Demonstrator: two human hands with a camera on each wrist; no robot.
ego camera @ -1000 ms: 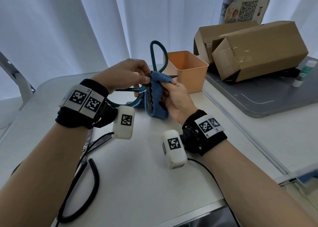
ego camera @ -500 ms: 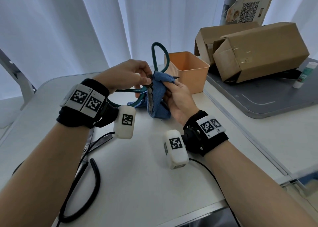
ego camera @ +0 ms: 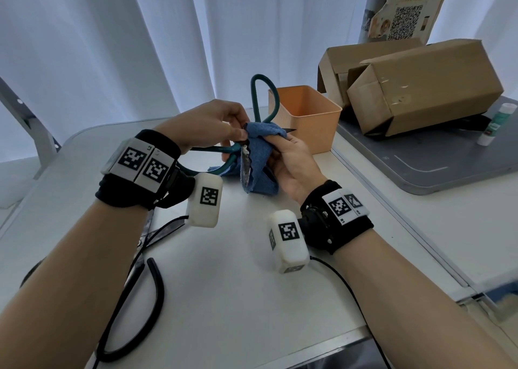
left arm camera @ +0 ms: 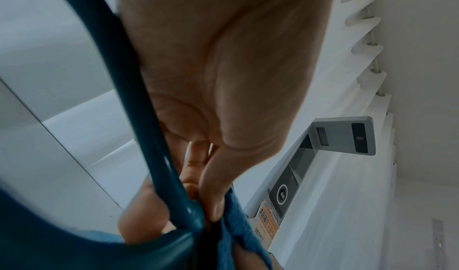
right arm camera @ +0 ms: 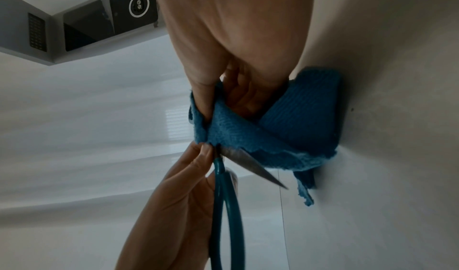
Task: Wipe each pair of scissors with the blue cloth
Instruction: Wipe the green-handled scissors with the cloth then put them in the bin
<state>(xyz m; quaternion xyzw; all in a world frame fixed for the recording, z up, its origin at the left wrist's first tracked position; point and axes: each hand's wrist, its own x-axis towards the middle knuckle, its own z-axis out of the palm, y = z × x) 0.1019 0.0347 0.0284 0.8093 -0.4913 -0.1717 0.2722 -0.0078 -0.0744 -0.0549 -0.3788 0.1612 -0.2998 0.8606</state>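
My left hand [ego camera: 224, 127] pinches the green-handled scissors [ego camera: 258, 97] near their pivot, held open above the table; one handle loop stands upright. One blade [ego camera: 245, 165] points down toward me; the other blade's tip [ego camera: 290, 130] pokes out rightward past the cloth. My right hand [ego camera: 283, 155] grips the blue cloth [ego camera: 260, 161], folded around that blade. In the right wrist view the cloth [right arm camera: 293, 129] wraps the fingers and a bare blade [right arm camera: 250, 166] shows below. The left wrist view shows the green handle [left arm camera: 139, 105] running under my thumb. Black-handled scissors [ego camera: 134, 293] lie on the table at lower left.
An orange bin [ego camera: 305, 116] stands just behind my hands. Cardboard boxes [ego camera: 420, 85] and a small bottle [ego camera: 496, 123] rest on a grey tray [ego camera: 448, 158] at the right. White curtains hang behind the white table [ego camera: 224, 298]. A black cable [ego camera: 344, 282] trails from my right wrist.
My right hand has slid the cloth a little toward the scissors' pivot, and the blade tip shows more clearly beyond it. The left hand keeps its hold.
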